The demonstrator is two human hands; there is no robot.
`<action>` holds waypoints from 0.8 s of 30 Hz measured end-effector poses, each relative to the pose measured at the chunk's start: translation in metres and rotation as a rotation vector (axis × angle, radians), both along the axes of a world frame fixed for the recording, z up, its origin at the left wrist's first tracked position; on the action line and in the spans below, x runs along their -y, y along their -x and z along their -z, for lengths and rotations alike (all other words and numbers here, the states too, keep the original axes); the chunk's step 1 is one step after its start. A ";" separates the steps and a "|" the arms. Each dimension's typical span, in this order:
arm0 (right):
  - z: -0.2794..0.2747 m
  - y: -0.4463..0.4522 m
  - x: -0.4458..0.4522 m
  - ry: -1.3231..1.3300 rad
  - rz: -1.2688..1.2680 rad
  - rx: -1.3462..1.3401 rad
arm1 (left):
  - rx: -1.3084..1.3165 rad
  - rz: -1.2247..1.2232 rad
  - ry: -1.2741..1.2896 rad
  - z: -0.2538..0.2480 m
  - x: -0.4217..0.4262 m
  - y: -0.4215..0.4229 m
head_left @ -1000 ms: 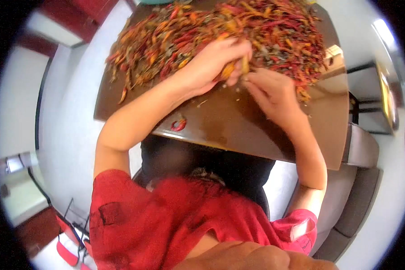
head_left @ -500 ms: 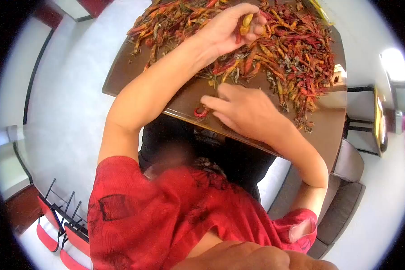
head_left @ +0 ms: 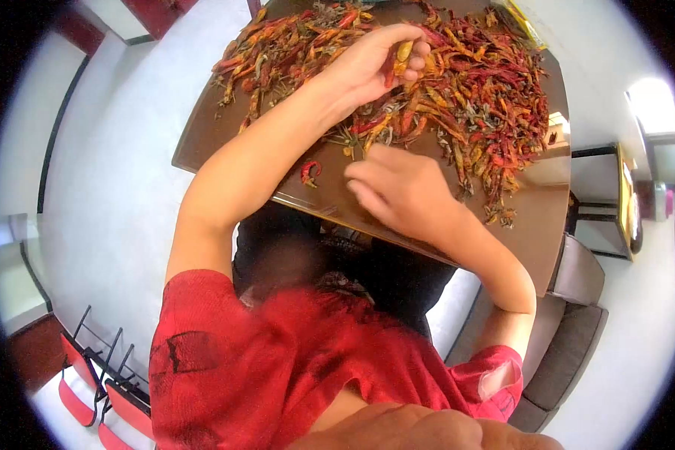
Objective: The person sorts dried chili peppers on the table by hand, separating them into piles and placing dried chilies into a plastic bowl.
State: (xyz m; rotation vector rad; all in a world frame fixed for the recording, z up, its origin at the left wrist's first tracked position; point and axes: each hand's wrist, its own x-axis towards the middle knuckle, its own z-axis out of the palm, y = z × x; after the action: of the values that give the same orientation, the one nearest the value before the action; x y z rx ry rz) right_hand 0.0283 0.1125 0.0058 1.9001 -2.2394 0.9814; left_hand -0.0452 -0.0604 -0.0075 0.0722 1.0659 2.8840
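Note:
Dried red, orange and yellow chili peppers (head_left: 495, 97) are spread in a wide pile on the brown table (head_left: 529, 202). My left hand (head_left: 386, 64) is over the pile, palm turned up, fingers curled around a few peppers; a yellow one and a red one show. Nearer the front edge is my right hand (head_left: 405, 187), its fingers bent together and slightly blurred; anything between its fingertips is too small to make out. Left of it, a single curled red pepper (head_left: 311, 173) lies apart from the pile. Several stems (head_left: 349, 142) stick out just beyond the right hand.
The table's front edge (head_left: 337, 215) runs just before my lap. A grey sofa (head_left: 566, 341) stands at the right, below a dark-framed table or stand (head_left: 622, 202). Red chairs (head_left: 75, 394) are at the lower left. A yellow-edged item (head_left: 525, 26) lies at the table's far right.
My hands have moved apart since the first frame, where they met over peppers. The left still holds some. Since the second frame, the lone curled pepper is farther left, away from my right fingertips.

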 end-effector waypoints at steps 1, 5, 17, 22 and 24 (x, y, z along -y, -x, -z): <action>0.002 -0.006 0.007 -0.047 -0.024 -0.023 | 0.002 0.002 -0.001 0.002 0.001 0.002; 0.023 -0.017 0.033 -0.169 0.014 -0.136 | -0.014 0.015 -0.018 0.004 0.004 0.005; 0.024 0.003 0.017 -0.106 0.043 -0.181 | 0.018 0.053 -0.018 0.008 0.002 0.005; 0.011 -0.026 0.030 -0.078 -0.026 -0.171 | -0.003 -0.031 0.069 0.005 0.008 0.005; 0.016 -0.038 0.038 -0.051 -0.074 -0.211 | -0.004 0.022 0.045 0.006 0.006 0.006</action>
State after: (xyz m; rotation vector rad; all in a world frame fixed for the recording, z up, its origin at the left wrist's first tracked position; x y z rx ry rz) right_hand 0.0667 0.0745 -0.0104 2.0146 -2.1079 0.6995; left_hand -0.0514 -0.0661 -0.0133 0.0873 1.1234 2.8399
